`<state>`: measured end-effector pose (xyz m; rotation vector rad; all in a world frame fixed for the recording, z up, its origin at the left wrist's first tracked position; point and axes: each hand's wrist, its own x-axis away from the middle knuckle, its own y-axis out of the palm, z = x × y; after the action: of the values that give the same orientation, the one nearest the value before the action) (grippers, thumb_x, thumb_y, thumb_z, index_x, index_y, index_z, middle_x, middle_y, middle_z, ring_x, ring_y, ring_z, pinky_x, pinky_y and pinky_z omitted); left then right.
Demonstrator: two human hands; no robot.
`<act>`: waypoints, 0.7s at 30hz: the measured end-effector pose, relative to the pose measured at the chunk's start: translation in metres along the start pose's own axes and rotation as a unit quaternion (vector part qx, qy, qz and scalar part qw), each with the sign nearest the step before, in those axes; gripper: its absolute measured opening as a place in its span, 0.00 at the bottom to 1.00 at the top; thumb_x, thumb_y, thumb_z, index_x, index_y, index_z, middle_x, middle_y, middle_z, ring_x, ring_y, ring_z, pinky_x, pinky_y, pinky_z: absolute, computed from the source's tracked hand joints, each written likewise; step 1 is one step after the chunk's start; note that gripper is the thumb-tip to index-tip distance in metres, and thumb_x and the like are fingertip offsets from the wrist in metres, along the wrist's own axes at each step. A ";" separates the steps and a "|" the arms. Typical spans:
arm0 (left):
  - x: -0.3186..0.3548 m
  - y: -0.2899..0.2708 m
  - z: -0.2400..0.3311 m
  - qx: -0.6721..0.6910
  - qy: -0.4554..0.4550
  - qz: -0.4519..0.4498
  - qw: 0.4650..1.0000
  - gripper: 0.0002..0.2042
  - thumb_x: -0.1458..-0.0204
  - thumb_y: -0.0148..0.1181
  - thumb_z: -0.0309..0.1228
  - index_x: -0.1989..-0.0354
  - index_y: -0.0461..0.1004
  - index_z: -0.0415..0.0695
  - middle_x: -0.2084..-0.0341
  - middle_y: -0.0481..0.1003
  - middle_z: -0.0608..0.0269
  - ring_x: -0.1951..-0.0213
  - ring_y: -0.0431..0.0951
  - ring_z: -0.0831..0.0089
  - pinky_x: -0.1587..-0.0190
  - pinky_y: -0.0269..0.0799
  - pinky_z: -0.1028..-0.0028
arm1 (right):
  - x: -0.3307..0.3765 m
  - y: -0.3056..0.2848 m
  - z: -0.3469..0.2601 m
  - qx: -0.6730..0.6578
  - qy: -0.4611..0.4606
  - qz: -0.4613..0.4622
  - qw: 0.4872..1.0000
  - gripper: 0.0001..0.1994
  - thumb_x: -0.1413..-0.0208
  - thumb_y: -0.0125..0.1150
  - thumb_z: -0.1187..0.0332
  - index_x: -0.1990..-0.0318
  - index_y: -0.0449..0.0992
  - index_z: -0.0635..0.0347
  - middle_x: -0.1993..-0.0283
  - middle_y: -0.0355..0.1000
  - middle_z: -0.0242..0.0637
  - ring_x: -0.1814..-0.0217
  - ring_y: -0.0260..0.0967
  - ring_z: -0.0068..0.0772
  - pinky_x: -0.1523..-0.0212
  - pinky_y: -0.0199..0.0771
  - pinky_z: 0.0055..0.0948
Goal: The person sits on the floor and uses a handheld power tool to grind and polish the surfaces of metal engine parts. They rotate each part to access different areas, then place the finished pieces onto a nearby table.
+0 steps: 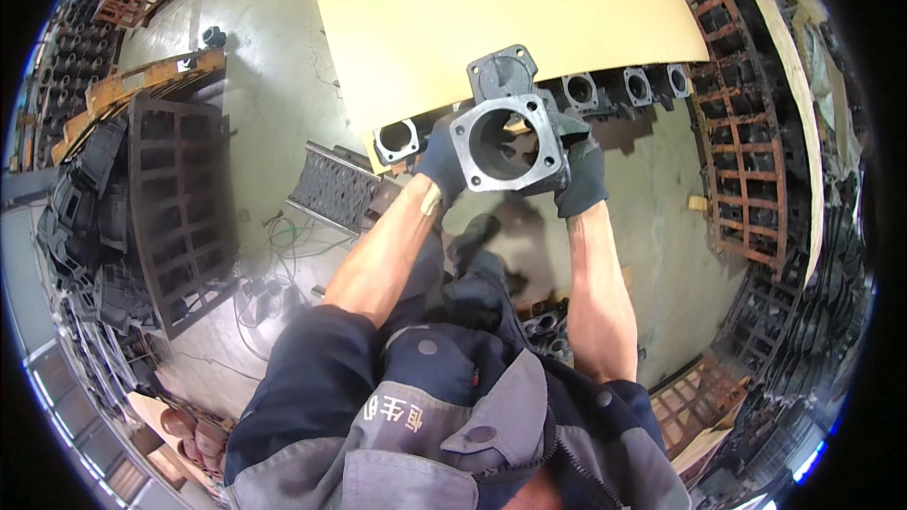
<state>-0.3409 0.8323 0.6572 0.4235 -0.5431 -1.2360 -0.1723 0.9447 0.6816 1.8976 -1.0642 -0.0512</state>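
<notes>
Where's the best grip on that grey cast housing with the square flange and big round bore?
Probably by the side edges of the cast housing, one hand from each side, as the gloved left hand and right hand do now. The square flange gives flat edges, and its bore stays unobstructed.

Grey cast-metal housing (505,137) with square flange and round bore, held aloft at centre, bore facing up, slightly tilted.
</notes>
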 end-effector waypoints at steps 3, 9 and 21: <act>0.002 -0.002 -0.002 0.233 -0.028 -0.056 0.971 0.16 0.38 0.49 0.28 0.44 0.73 0.38 0.51 0.78 0.55 0.53 0.81 0.64 0.48 0.80 0.63 | 0.002 -0.012 0.004 0.243 -0.115 -0.058 0.961 0.21 0.29 0.45 0.60 0.39 0.72 0.65 0.45 0.77 0.38 0.43 0.73 0.32 0.42 0.74 0.32; 0.013 -0.032 -0.023 0.321 -0.149 -0.033 0.935 0.19 0.36 0.47 0.35 0.40 0.71 0.42 0.45 0.75 0.56 0.47 0.77 0.63 0.42 0.76 0.61 | 0.023 0.008 -0.015 0.615 -0.294 -0.098 0.725 0.22 0.33 0.52 0.68 0.35 0.66 0.70 0.39 0.72 0.45 0.40 0.71 0.33 0.38 0.72 0.34; 0.038 -0.028 -0.065 0.235 -0.065 -0.060 0.968 0.22 0.32 0.38 0.37 0.35 0.66 0.40 0.40 0.72 0.55 0.42 0.74 0.62 0.36 0.70 0.59 | 0.063 0.029 -0.022 0.584 -0.271 -0.134 0.754 0.18 0.37 0.54 0.72 0.41 0.72 0.71 0.44 0.75 0.47 0.44 0.74 0.37 0.41 0.73 0.35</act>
<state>-0.3147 0.7888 0.5949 0.7860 -0.9421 -1.2527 -0.1426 0.9110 0.7388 3.3307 -1.3285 -0.1247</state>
